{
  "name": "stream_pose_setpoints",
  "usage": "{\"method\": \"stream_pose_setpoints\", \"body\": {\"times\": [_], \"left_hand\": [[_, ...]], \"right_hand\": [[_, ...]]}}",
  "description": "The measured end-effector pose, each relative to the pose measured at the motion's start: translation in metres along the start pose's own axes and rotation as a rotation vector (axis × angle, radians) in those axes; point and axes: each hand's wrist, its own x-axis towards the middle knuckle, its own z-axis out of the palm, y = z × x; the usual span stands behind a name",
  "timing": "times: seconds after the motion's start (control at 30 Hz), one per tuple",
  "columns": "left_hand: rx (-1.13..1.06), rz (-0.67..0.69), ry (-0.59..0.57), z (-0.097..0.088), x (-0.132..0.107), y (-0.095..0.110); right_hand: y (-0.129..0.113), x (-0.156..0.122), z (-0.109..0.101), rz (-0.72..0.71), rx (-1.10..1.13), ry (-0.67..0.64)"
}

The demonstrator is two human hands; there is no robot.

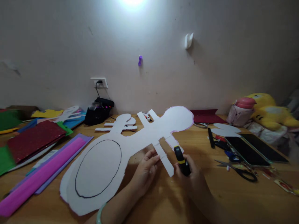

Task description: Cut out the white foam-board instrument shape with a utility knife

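Wooden table point(233, 199), white cutout strip point(166, 162) between hands point(147, 171) point(193, 175)

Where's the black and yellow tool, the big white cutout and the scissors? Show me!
Black and yellow tool point(183, 166): head view, black body just below the yellow band.
Big white cutout point(139, 140): head view, its narrow middle.
Scissors point(238, 170): head view, black handle, near the blades.

- Our left forearm point(121, 199) slants up and rightward from the bottom edge.
- Our left hand point(146, 171) brings thumb and forefinger together, the other fingers curled.
- Our right forearm point(206, 202) leans up and leftward.
- Our right hand point(191, 179) is curled in a grip, apart from the left.
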Motion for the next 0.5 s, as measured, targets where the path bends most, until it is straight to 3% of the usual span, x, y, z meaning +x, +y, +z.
{"method": "stream_pose_setpoints", "body": {"times": [0.2, 0.5], "left_hand": [[0.017, -0.001, 0.001, -0.0006, 0.0001, -0.0011], [0.073, 0.064, 0.017, -0.0026, 0.0031, -0.0031]], "right_hand": [[-0.0009, -0.0014, -0.003, -0.17, -0.032, -0.054], [0.0048, 0.0043, -0.0024, -0.233, 0.095, -0.21]]}}
